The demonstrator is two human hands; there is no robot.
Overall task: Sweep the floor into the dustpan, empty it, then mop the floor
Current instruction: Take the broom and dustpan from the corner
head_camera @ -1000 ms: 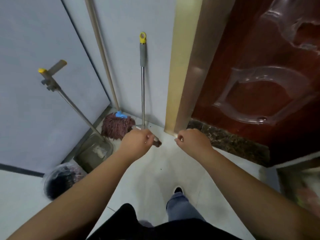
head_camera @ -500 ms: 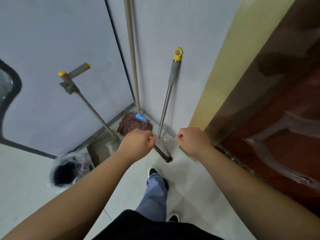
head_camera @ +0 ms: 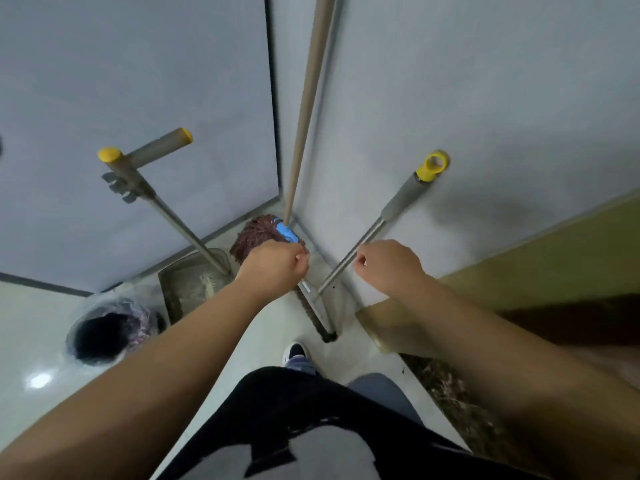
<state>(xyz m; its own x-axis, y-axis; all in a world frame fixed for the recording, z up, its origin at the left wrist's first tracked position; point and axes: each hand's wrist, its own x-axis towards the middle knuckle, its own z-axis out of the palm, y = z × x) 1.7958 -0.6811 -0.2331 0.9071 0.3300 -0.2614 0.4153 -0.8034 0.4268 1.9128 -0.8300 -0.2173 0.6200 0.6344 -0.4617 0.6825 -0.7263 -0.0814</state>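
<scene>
Three tools stand in the wall corner. A mop [head_camera: 258, 237] with brown strands and a blue clamp has a tan pole leaning in the corner. A dustpan [head_camera: 192, 285] rests on the floor with its long metal handle [head_camera: 157, 202] tilted left. A broom [head_camera: 317, 315] lies with its brush on the floor, its yellow-tipped metal handle [head_camera: 401, 199] leaning on the right wall. My left hand [head_camera: 273, 268] is a fist in front of the mop head and holds nothing. My right hand [head_camera: 389, 266] is also curled, just right of the broom handle, apparently not around it.
A round bin [head_camera: 104, 336] lined with a plastic bag stands left of the dustpan. A gold door frame [head_camera: 519, 265] and a dark red door close off the right side. My legs and one shoe [head_camera: 296, 351] are on the pale tiled floor below.
The view has turned and closed in on the corner, so the tools look nearer and the door has slid off right. Both fists stay curled and now hang closer to the broom handle.
</scene>
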